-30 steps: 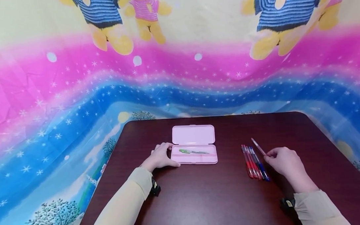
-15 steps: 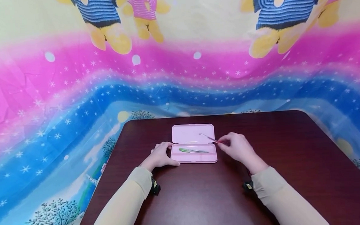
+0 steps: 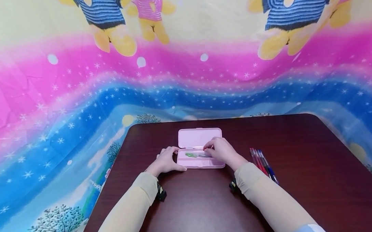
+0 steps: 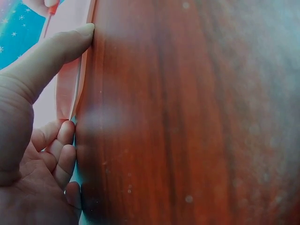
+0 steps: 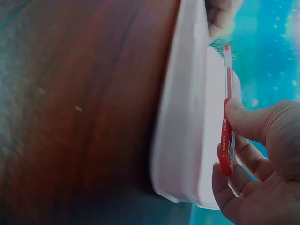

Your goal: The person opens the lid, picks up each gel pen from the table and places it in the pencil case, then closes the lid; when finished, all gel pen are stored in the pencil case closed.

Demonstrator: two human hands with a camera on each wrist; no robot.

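Note:
A pink pencil case (image 3: 192, 163) lies with its lid (image 3: 200, 137) folded back on the dark table. My left hand (image 3: 166, 161) holds the case's left end, thumb at the front edge; in the left wrist view its fingers (image 4: 66, 159) curl against that end. My right hand (image 3: 222, 150) pinches a red gel pen (image 5: 227, 136) between thumb and fingers, over the case's back compartment near the hinge. A green pen (image 3: 191, 155) lies inside that compartment, its right end close under the right hand.
Several red and blue pens (image 3: 261, 163) lie side by side on the table (image 3: 201, 204), right of the case and partly behind the right sleeve. A printed cloth (image 3: 184, 71) hangs behind the table's far edge.
My right hand has carried the red gel pen left from beside the loose pens to over the open case. The left hand has stayed at the case's left end.

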